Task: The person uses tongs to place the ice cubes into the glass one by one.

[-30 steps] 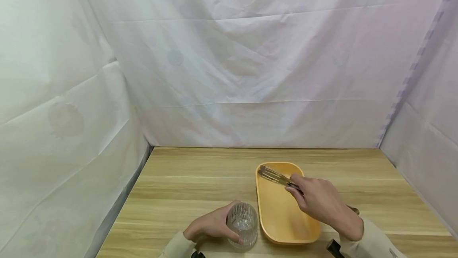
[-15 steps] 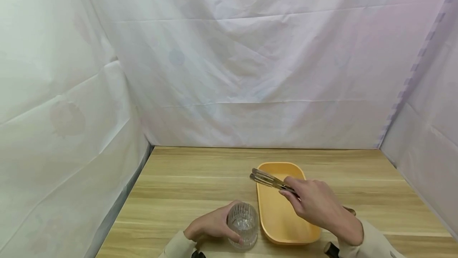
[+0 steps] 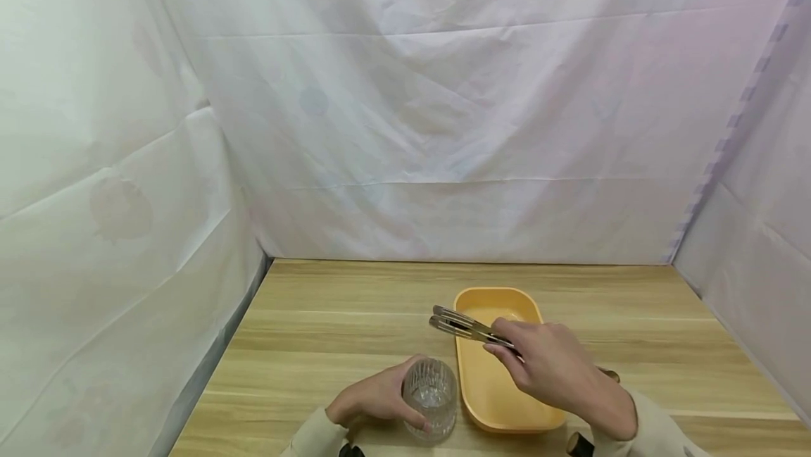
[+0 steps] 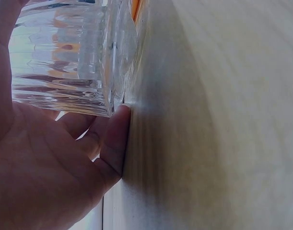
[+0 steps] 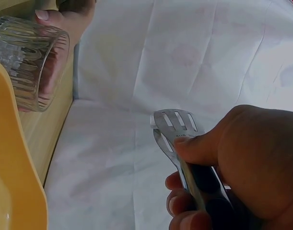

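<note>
My left hand (image 3: 380,395) holds a clear ribbed glass (image 3: 432,404) upright on the table, thumb and fingers round its side. In the left wrist view the glass (image 4: 64,57) stands against the palm, with fingertips low at its base. My right hand (image 3: 548,365) grips metal serving tongs (image 3: 459,323) with slotted ends, thumb pressed along one arm. Their tips reach past the left rim of the yellow tray (image 3: 465,390), beyond the glass. In the right wrist view a small whitish piece (image 5: 153,121) shows between the tongs' tips (image 5: 177,122), which are nearly together.
The tray stands just right of the glass on a wood-grain table (image 3: 342,309). White cloth (image 3: 443,126) hangs behind the table and along both sides. A dark cylinder (image 3: 579,445) shows by the right sleeve.
My right hand has moved left with the tongs, whose tips went from over the tray to past its left rim. My left hand and the glass have stayed put.
</note>
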A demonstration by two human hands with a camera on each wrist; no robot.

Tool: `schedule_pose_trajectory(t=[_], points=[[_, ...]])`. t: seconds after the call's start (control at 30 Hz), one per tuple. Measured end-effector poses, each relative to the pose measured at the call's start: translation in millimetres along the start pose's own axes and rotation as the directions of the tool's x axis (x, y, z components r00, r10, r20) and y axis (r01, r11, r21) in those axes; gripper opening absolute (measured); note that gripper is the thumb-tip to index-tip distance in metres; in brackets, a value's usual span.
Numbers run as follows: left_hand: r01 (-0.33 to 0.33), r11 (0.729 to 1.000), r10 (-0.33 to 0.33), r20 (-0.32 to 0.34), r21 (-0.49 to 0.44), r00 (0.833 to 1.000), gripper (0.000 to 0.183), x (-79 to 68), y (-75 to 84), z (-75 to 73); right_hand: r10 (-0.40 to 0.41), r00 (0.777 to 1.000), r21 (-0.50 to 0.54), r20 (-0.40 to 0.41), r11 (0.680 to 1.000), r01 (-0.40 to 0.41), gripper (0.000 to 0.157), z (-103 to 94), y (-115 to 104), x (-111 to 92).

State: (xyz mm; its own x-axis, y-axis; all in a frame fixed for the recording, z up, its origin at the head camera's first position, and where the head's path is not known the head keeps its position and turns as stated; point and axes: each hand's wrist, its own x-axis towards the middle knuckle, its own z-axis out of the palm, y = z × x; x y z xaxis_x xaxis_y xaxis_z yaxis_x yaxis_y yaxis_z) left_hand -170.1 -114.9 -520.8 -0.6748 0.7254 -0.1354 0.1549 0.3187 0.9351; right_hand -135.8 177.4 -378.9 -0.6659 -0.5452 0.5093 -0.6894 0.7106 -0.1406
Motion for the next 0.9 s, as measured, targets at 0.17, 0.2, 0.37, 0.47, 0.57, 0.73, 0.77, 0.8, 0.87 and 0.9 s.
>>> schedule_pose_trajectory(t=[0.17, 0.2, 0.37, 0.47, 0.57, 0.73, 0.77, 0.8, 0.87, 0.9], points=[[-0.014, 1.000, 0.014, -0.003, -0.004, 1.000, 0.078, -0.8, 1.8, 0.6, -0.009, 1.000, 0.030, 0.025, 1.000, 0.009, 0.028, 4.8, -2.2, 0.8], [-0.013, 1.000, 0.013, -0.003, -0.007, 1.000, 0.078, -1.0, 2.2, 0.7, -0.009, 1.000, 0.030, 0.030, 1.000, 0.008, 0.028, 5.7, -2.6, 0.6], [-0.005, 1.000, 0.005, 0.000, -0.021, 1.000, 0.078, -1.4, 3.1, 1.0, -0.013, 0.999, 0.028, 0.047, 1.000, 0.011, 0.032, 8.7, -4.5, -1.8], [-0.001, 1.000, 0.002, 0.002, -0.012, 1.000, 0.079, -1.0, 2.5, 0.5, -0.022, 0.998, 0.042, 0.054, 0.999, 0.020, 0.033, 9.9, -5.5, -4.0], [0.005, 1.000, -0.005, 0.002, -0.006, 1.000, 0.080, -0.3, 1.9, 0.0, -0.034, 0.998, 0.047, 0.050, 0.998, 0.031, 0.033, 11.6, -6.4, -6.3], [0.023, 1.000, -0.023, 0.000, -0.017, 1.000, 0.083, 0.5, 0.8, 0.2, -0.035, 0.998, 0.030, 0.053, 0.999, 0.033, 0.034, 15.2, -8.0, -11.3], [0.024, 1.000, -0.024, -0.002, -0.016, 1.000, 0.085, 0.5, 0.8, 0.3, -0.032, 0.998, 0.026, 0.056, 0.999, 0.031, 0.033, 15.9, -8.3, -12.4], [0.029, 0.999, -0.029, -0.005, -0.017, 1.000, 0.087, 0.4, 0.7, 0.4, -0.030, 0.998, 0.023, 0.058, 0.999, 0.029, 0.033, 16.5, -8.5, -13.4], [0.033, 0.999, -0.033, -0.013, -0.008, 0.999, 0.091, 0.3, 0.5, 0.8, -0.028, 0.998, 0.018, 0.060, 0.999, 0.026, 0.033, 17.6, -8.9, -15.1], [0.036, 0.999, -0.036, -0.015, -0.006, 0.999, 0.093, 0.3, 0.5, 0.9, -0.028, 0.998, 0.020, 0.059, 0.999, 0.027, 0.033, 18.0, -9.1, -15.8]])
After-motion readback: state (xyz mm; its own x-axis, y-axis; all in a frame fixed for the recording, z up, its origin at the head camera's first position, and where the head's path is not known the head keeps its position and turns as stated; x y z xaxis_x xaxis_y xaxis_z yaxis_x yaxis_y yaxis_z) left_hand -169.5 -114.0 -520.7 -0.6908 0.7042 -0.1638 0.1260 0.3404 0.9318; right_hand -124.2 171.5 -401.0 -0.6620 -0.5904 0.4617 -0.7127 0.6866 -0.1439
